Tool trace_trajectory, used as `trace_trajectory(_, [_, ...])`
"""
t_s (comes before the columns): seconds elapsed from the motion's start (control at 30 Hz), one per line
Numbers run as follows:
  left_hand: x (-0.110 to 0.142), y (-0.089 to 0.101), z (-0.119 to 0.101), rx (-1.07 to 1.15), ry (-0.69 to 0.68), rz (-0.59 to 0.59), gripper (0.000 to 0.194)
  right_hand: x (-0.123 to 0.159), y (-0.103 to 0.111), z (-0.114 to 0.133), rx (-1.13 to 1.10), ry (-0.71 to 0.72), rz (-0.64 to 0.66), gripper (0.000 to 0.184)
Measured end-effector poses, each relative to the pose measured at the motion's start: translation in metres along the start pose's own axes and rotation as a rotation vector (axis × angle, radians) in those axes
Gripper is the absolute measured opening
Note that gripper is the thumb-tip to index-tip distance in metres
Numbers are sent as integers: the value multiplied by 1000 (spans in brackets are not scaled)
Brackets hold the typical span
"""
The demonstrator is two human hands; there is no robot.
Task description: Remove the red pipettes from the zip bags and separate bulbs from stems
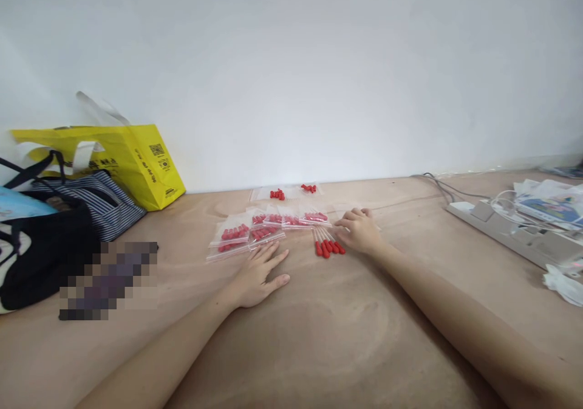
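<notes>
Left hand: the left hand is laid palm down on the wooden surface, its grip spread, nothing pinched; its fingertips are placed at the near edge of the filled clear bags.
Right hand: the right hand is held low at the pale stem ends of the loose red-tipped sticks, its fingers partly bent; whether anything is pinched in the grip cannot be told.
Loose sticks: they are fanned out to the left of the right hand, with the red ends turned toward the wearer and the stems converging away.
Filled bags: several are grouped and partly overlapped between and beyond the hands, with red-ended pieces seen through the plastic.
Far row: two small clusters of red ends are set behind the filled bags, near the white wall, with clear plastic seen around them.
By the right hand: a faint clear sheet or bag is partly covered by the fingers.
Left side: a yellow bag is stood near the wall, with a striped pouch and a black bag in front; a dark item is obscured by pixelation.
Right side: a power strip with plugs and cables is placed near white packets and crumpled white tissue.
</notes>
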State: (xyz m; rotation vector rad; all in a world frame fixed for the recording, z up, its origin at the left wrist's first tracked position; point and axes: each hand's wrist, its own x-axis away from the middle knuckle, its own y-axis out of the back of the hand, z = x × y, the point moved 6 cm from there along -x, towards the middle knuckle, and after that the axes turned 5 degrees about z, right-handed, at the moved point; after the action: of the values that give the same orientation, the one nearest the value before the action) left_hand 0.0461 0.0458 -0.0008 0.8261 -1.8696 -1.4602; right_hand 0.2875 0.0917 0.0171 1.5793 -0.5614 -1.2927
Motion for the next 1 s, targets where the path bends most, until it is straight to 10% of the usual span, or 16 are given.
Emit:
trace_trajectory(0.57, [1,2,-2,40,16,-1,62,-37,-30,1,-798,-269,-211,29])
trace_trajectory(0.83, [8,17,8,120,58,-416,90,13,14,61,-970,168,1,20])
trace_trajectory(1.0, [10,22,-20,-21,-260,-334,85,33,19,93,-904,373,246,12])
